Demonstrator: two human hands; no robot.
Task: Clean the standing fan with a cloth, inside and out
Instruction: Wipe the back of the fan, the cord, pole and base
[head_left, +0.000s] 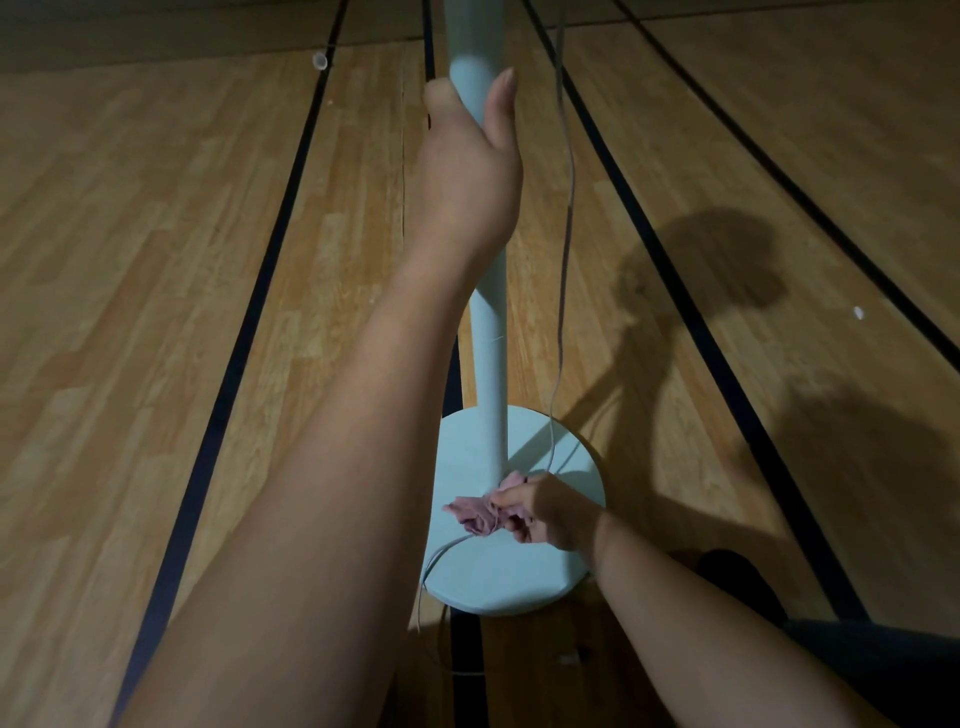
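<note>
Wooden floor (156, 260) all round, black lines crossing it. Left hand (467, 156) has its grip wrapped round the fan pole (491, 374), likely steadying it, while the right hand (550, 512) pinches one pink cloth (475, 514) bunched at the pole's foot on the round base (509, 577). One cord (563, 260) dangles alongside.

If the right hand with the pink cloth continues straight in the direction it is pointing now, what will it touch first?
The right hand points left, toward the foot of the fan pole. Its pink cloth already seems pressed against the pole where it joins the round base, so the pole comes first, though depth is hard to judge.
</note>
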